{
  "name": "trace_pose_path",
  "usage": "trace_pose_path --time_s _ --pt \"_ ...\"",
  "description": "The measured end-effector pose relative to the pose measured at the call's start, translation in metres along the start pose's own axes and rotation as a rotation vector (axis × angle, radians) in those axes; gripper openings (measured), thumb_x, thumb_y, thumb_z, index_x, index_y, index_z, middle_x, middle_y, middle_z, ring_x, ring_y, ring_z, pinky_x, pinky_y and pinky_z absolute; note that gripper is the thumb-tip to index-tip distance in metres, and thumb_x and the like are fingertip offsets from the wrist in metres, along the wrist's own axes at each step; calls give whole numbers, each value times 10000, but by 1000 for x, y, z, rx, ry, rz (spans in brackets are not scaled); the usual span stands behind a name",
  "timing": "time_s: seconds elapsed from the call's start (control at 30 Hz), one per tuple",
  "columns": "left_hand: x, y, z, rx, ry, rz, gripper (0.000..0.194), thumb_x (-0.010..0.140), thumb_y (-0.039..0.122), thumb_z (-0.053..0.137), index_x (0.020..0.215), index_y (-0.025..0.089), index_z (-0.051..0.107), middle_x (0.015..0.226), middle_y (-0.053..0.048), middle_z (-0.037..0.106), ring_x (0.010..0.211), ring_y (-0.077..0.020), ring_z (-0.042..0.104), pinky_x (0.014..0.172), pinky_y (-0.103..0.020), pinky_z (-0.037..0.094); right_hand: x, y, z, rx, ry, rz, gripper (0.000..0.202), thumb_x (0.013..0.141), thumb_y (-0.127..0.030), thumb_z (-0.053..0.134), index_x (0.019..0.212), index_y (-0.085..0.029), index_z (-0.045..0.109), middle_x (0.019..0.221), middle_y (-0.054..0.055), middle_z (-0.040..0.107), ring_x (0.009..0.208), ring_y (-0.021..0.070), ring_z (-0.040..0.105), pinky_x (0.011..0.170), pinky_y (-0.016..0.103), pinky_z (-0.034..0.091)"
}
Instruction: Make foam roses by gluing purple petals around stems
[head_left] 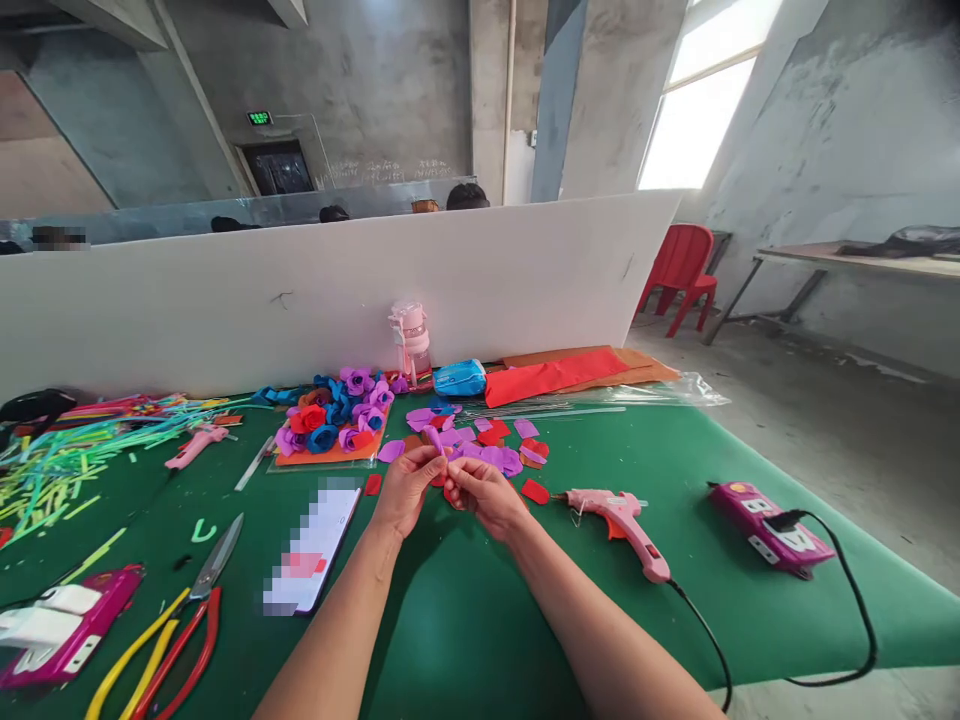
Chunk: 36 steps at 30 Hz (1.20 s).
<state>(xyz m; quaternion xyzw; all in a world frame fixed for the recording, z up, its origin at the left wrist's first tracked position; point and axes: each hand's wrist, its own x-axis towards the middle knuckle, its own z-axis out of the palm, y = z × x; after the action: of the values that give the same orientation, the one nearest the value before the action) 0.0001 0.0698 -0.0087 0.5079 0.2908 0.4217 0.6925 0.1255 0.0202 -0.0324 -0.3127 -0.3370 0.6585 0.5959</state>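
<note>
My left hand pinches a narrow, rolled purple petal between thumb and fingertips, its top poking up past them. Right against it, my right hand is closed too, thumb and finger pinching at the petal's lower end; the fingers hide what lies between them. Just beyond both hands is a loose scatter of purple petals and red petals. To the right, a pink glue gun lies on its side, its nozzle toward the hands.
Finished-looking flowers sit on an orange sheet at the left. Scissors, a phone, power strips and a second pink glue gun lie on the green table. A pink bottle stands by the white partition.
</note>
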Motion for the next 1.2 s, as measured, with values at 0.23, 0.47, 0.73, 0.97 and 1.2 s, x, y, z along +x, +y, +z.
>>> trace_pose_path --time_s 0.23,0.47,0.73,0.97,1.2 --pt "-8 15 6 218 39 209 106 661 276 712 668 171 703 705 -14 599 703 -143 527 660 -245 411 -1 2 6 -98 38 -59 274 695 -432 699 734 -173 618 669 1 606 533 72 506 467 185 332" --pt "-12 24 4 487 -18 422 115 739 297 648 729 207 720 738 -25 551 752 -155 503 698 -258 412 2 2 -1 -313 83 -267 231 705 -404 691 844 -219 694 786 24 686 753 167 619 682 276 458" --pt "-10 15 1 330 -14 331 183 715 326 662 630 164 665 690 -10 520 690 -133 491 626 -242 409 -1 -1 3 -382 83 -266 219 714 -413 677 812 -218 697 716 11 691 695 167 632 656 276 475" --pt "-6 10 -3 96 1 138 157 666 291 706 648 141 663 639 12 550 656 -105 487 655 -233 390 -4 -4 9 -336 51 -136 264 708 -445 674 759 -186 667 674 11 683 634 147 625 642 267 486" --pt "-2 11 -10 79 93 35 316 567 294 779 839 147 714 807 -53 669 726 -138 558 726 -271 425 -2 0 5 -298 126 -143 264 720 -442 666 792 -187 661 719 23 696 665 160 649 661 279 502"
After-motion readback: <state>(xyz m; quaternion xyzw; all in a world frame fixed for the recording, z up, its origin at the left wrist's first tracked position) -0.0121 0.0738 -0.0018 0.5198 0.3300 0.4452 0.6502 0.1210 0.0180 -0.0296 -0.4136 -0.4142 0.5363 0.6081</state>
